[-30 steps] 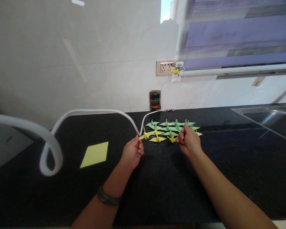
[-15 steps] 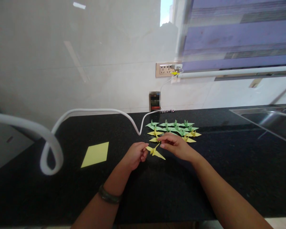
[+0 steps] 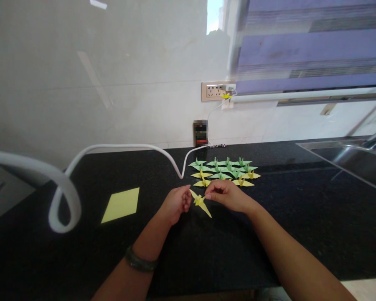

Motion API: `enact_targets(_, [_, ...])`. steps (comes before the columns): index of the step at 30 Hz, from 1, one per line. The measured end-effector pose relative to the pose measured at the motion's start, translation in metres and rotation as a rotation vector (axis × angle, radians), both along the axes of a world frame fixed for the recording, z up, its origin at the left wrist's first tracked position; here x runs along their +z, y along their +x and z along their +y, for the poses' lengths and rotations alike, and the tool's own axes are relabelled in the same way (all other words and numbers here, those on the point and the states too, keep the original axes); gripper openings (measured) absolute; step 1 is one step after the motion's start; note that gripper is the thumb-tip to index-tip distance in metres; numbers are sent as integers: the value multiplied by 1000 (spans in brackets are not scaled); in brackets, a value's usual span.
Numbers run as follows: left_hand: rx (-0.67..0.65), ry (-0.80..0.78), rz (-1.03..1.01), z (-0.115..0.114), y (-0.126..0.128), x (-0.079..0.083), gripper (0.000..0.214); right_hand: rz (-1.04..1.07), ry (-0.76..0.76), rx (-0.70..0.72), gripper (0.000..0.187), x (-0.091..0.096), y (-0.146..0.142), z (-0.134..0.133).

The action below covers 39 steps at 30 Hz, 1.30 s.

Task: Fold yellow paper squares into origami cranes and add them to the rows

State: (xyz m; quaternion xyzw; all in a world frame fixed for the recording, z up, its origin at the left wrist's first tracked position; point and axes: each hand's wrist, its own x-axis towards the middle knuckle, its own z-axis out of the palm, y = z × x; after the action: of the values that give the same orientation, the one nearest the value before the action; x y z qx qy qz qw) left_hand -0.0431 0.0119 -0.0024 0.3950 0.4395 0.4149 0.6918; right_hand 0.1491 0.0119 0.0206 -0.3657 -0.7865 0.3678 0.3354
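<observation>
A yellow paper crane [image 3: 199,201] is held just above the black countertop between my two hands. My left hand [image 3: 177,204] has its fingertips closed at the tip of one wing. With thumb and forefinger, my right hand [image 3: 228,195] pinches the crane's narrow pointed end; whether that is the head or the tail I cannot tell. The other wing points down toward me. Right behind my hands stand rows of folded cranes, green ones [image 3: 218,169] at the back and yellow ones [image 3: 242,182] nearer. My right hand partly hides the front row.
A flat yellow paper square [image 3: 120,205] lies on the countertop [image 3: 81,259] to the left. A thick white cable [image 3: 125,146] loops along the left and back. A dark upright device [image 3: 201,133] leans on the wall below a socket [image 3: 213,91]. At far right is a sink [image 3: 347,161].
My right hand has come down and closed on the crane's pointed end. The crane has turned, its free wing now pointing more toward me. The view has shifted slightly.
</observation>
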Motion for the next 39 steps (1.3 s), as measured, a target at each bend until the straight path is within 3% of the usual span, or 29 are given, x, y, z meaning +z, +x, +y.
enact_targets(6, [299,22,-40,11,-8,-2,28,48,-28,-157,18,-3,2,6])
enact_targets(8, [323,36,-49,12,-8,-1,27,91,-5,-232,20,-2,7,10])
enact_targets(14, [318,62,-37,10,-5,0,27,236,58,-664,33,16,49,23])
enact_targets(16, [301,69,-32,9,-5,1,26,131,106,-768,36,22,72,24])
enact_targets(19, [289,67,-21,8,-5,2,26,-187,149,-905,32,24,105,23])
enact_targets(23, [293,73,-6,9,-5,1,27,-509,58,-1079,25,11,136,19])
enact_targets(30, [323,64,17,11,-7,0,28,-641,-80,-1100,26,-15,146,20])
enact_targets(39, [312,75,10,10,-6,0,29,-648,-103,-1107,28,-26,145,26])
